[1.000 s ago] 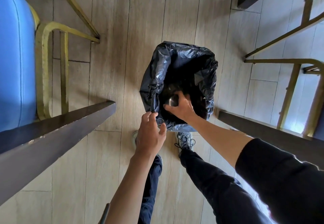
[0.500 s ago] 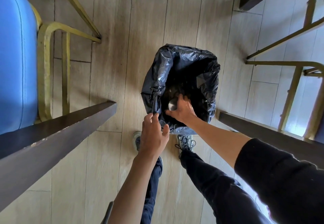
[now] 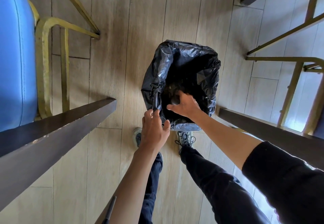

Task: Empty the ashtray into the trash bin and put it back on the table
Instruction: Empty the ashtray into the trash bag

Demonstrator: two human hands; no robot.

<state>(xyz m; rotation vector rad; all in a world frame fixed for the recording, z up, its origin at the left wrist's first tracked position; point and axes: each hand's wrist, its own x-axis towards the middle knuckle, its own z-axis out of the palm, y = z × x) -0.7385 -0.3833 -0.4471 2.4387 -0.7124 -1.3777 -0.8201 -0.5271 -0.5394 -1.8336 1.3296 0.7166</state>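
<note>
A trash bin lined with a crumpled black bag (image 3: 182,60) stands on the wooden floor in front of my feet. My right hand (image 3: 185,106) reaches into its mouth and grips a small dark metallic ashtray (image 3: 175,101), mostly hidden by my fingers and tipped down into the bag. My left hand (image 3: 153,129) is at the bin's near left rim, fingertips pinching a fold of the black bag there. The contents deep in the bag are too dark to make out.
A dark wooden table edge (image 3: 52,127) juts in from the left, another dark edge (image 3: 263,123) from the right. A blue chair with gold metal frame (image 3: 43,66) stands at left; gold chair legs (image 3: 289,62) at right. My shoes (image 3: 185,136) are just below the bin.
My right hand has pushed a little deeper into the bin with the ashtray, which shows less shine now. My left hand has closed its fingertips on the bag's rim.
</note>
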